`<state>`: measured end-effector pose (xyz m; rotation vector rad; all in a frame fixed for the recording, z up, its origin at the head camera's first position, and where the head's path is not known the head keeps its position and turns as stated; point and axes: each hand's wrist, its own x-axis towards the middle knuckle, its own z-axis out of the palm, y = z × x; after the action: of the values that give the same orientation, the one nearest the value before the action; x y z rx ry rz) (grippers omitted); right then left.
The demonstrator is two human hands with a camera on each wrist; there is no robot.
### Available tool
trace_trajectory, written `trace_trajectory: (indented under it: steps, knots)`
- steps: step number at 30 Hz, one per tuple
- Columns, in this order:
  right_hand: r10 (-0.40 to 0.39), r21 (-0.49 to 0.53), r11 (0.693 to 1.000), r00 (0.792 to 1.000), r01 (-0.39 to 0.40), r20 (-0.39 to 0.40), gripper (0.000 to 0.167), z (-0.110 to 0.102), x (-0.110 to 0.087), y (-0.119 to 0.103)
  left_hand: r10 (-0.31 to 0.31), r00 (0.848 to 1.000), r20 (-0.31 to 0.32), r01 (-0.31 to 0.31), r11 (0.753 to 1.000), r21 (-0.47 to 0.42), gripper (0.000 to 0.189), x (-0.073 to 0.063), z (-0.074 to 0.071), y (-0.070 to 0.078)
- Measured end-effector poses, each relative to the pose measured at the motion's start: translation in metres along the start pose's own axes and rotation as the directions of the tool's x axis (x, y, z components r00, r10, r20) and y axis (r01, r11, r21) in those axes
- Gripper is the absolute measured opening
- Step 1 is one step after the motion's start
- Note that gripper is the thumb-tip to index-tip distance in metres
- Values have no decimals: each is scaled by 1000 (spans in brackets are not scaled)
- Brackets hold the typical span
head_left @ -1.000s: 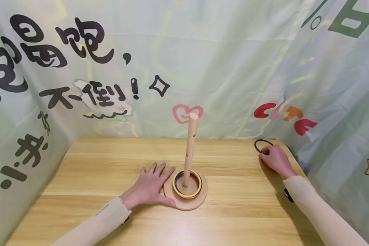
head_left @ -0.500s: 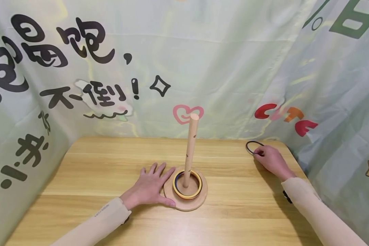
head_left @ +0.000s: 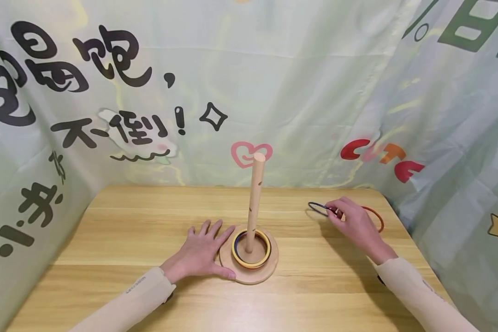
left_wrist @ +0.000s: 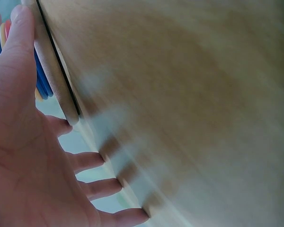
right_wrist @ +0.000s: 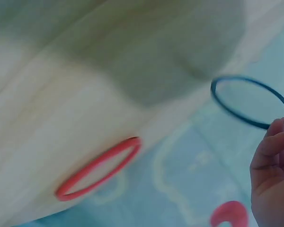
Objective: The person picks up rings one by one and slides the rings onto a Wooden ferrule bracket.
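Observation:
A dark blue ring [head_left: 317, 208] is pinched between thumb and fingers of my right hand [head_left: 354, 226], held above the table's right side. In the right wrist view that blue ring [right_wrist: 241, 118] hangs tilted, clear of the wood. Behind the hand a red ring [head_left: 379, 216] lies on the table; the right wrist view shows the whole red ring [right_wrist: 94, 172]. My left hand [head_left: 201, 253] lies spread, thumb and forefinger touching the round wooden base [head_left: 253, 276]. From the base rises a wooden peg [head_left: 255, 198]. Several stacked rings [head_left: 269, 249], yellow on top, circle its foot.
The wooden table [head_left: 149, 221] has a light plank pattern. A pale printed curtain [head_left: 299, 101] hangs along its back and sides. Between the peg and my right hand lies bare wood.
My right hand has moved left and lifted the blue ring away from the table's far right corner, uncovering the red ring. The left hand stays at the base.

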<state>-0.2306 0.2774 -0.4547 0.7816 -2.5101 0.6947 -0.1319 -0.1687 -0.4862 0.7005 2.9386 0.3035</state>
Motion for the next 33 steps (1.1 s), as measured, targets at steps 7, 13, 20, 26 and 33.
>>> trace_trajectory:
  steps: [7,13,20,26,33]
  knots:
    - [-111,71,991,994,112,-15,25,-10,-4,-39,3,1000,1,-3,1000,-2,130,-1,-1,0]
    - [-128,186,974,992,127,-9,29,-20,-3,-74,-3,1000,13,3,1000,1,130,0,-2,1]
    - [-66,352,934,998,66,-14,32,-35,3,-118,10,1000,2,-10,1000,4,130,0,-3,1]
    - [0,543,839,999,29,-53,30,-50,14,-152,2,1000,4,-2,1000,2,131,1,0,0]
    - [38,676,735,992,52,-118,24,-65,37,-185,8,1000,-3,-8,1000,-1,131,-1,-1,0]
